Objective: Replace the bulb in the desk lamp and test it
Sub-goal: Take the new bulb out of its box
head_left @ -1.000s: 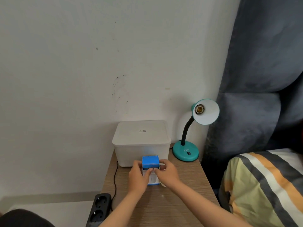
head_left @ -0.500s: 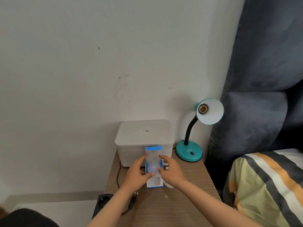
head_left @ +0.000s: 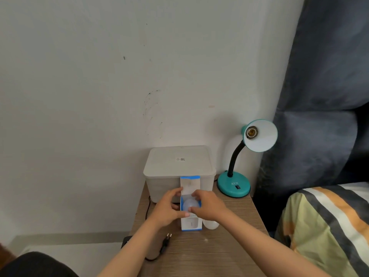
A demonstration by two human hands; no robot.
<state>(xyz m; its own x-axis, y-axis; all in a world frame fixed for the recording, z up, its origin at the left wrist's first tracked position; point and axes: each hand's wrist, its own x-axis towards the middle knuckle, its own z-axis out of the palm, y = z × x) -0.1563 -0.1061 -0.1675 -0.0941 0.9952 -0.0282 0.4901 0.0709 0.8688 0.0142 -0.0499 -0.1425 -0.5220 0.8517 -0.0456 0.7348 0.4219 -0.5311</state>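
A teal desk lamp [head_left: 234,185] stands at the table's back right, its white shade tilted towards me with a bare socket [head_left: 251,132]. A blue-and-white bulb box [head_left: 190,224] stands upright on the wooden table, its top flap [head_left: 190,183] raised. A white bulb [head_left: 190,203] shows in the box's open top. My left hand [head_left: 167,208] grips the box's left side. My right hand [head_left: 209,204] rests on the box's right side with fingertips at the bulb. Another white bulb [head_left: 211,224] lies on the table just right of the box, partly hidden by my right hand.
A lidded white plastic bin [head_left: 177,164] sits behind the box against the wall. The lamp's black plug [head_left: 166,239] lies loose on the table [head_left: 219,252] near the left edge, above a black power strip [head_left: 125,240] on the floor. A striped bed cover [head_left: 327,226] lies right.
The box's top flap went from closed to fully raised, exposing the bulb. My right fingers moved onto the bulb. The view shifted, bringing the plug into sight.
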